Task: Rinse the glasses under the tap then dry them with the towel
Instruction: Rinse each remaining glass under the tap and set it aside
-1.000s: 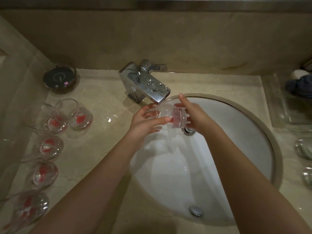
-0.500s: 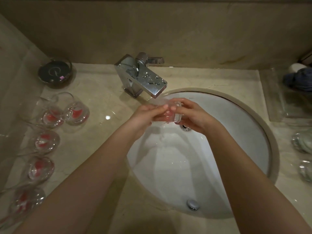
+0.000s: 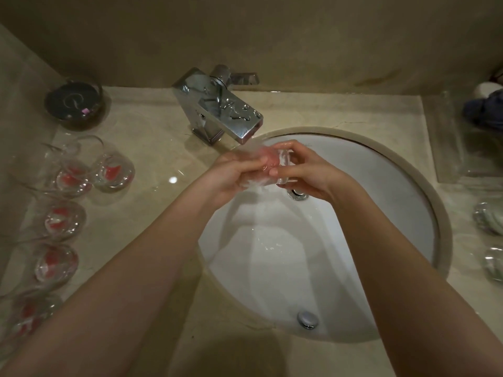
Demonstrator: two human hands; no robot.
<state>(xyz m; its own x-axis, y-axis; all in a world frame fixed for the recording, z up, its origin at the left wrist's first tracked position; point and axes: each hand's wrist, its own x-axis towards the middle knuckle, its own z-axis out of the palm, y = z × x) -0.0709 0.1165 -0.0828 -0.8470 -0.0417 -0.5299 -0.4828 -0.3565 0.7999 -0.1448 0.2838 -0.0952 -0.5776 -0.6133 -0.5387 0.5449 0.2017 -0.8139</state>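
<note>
A small clear glass (image 3: 273,165) with a red mark lies on its side under the chrome tap (image 3: 217,104), over the white sink (image 3: 381,186). My left hand (image 3: 234,172) grips it from the left and my right hand (image 3: 302,170) holds its base end from the right. Water runs over the glass and spreads down the basin. Several more clear glasses with red marks (image 3: 114,171) stand in a row along the left counter. A dark blue towel (image 3: 487,110) lies at the far right edge, partly cut off.
A dark round dish (image 3: 73,103) sits at the back left of the marble counter (image 3: 152,148). A clear tray (image 3: 468,159) holds the towel at right, with two glass items (image 3: 490,221) in front of it. The overflow hole (image 3: 299,194) and drain plug (image 3: 307,319) are in the basin.
Both hands brought the glass slightly lower and closer under the spout, turning it between them. Water now splashes over it. The view shifted a little downward.
</note>
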